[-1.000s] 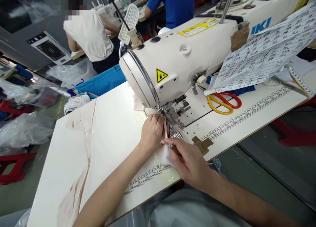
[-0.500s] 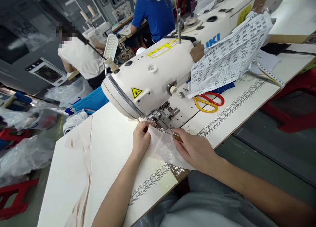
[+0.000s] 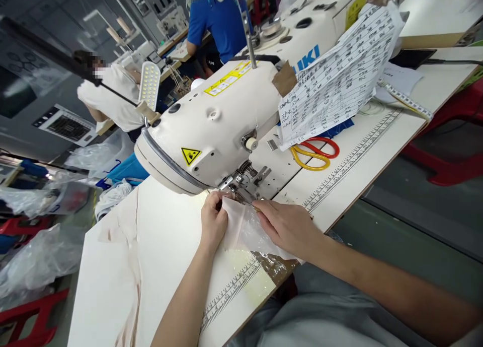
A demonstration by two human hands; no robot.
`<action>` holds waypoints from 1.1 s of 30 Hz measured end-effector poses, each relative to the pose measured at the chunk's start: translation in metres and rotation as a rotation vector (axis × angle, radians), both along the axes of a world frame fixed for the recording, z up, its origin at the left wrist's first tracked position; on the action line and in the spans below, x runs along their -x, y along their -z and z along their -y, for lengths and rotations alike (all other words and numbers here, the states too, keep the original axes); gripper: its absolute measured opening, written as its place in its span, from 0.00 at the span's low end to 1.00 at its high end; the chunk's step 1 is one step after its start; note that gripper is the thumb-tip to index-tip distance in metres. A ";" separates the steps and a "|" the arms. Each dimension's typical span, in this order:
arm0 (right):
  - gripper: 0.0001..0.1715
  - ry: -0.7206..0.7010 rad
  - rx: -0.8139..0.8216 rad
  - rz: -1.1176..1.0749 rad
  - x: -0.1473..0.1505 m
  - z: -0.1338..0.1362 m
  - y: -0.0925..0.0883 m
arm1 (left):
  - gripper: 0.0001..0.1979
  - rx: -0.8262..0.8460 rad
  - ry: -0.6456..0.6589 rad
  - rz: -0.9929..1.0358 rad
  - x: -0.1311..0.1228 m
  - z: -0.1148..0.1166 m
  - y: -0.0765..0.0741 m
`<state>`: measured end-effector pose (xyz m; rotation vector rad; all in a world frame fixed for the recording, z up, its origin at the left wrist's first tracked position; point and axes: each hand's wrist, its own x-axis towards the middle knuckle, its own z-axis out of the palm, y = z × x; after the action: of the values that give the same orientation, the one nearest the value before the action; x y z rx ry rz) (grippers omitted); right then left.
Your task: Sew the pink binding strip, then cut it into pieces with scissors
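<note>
A white sewing machine (image 3: 211, 120) stands on the table, and both hands work at its presser foot (image 3: 236, 183). My left hand (image 3: 213, 222) pinches the edge of a thin, pale pink fabric piece (image 3: 234, 220) just left of the needle area. My right hand (image 3: 289, 226) is closed on a slim metal tool, mostly hidden by the fingers, its tip pointing toward the presser foot. The tool's exact kind I cannot make out. Beneath that hand the fabric spreads toward the table's front edge.
Scissors (image 3: 311, 155) with red and yellow handles lie right of the needle, under a handwritten sheet (image 3: 339, 80) taped to the machine. A printed ruler (image 3: 230, 296) runs along the front edge. More pale fabric (image 3: 130, 276) lies at left. Two people sit beyond the machine.
The camera view has shifted, so the machine appears farther left. My right hand has moved slightly closer to the presser foot, and its tool shows less. My left hand keeps its pinch.
</note>
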<state>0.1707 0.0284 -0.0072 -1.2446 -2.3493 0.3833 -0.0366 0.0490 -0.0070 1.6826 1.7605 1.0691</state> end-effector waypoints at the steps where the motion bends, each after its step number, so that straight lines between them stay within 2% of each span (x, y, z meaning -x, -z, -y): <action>1: 0.17 0.000 -0.004 0.001 0.000 0.000 0.000 | 0.06 0.001 -0.002 -0.003 0.000 0.000 -0.001; 9: 0.17 0.002 -0.022 -0.019 0.002 0.000 -0.001 | 0.06 0.016 -0.011 -0.004 -0.006 0.001 -0.008; 15: 0.17 0.003 -0.069 -0.065 0.001 0.000 0.001 | 0.06 0.012 -0.013 0.017 -0.003 0.001 -0.005; 23: 0.16 0.011 -0.045 -0.026 0.002 0.000 0.000 | 0.05 0.014 -0.006 0.021 -0.003 0.001 -0.005; 33: 0.16 0.020 -0.057 0.043 0.005 0.000 -0.001 | 0.04 -0.068 0.049 -0.116 -0.002 0.001 -0.002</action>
<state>0.1659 0.0282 -0.0066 -1.2611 -2.3647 0.2837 -0.0344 0.0481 -0.0048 1.8532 1.7616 1.0402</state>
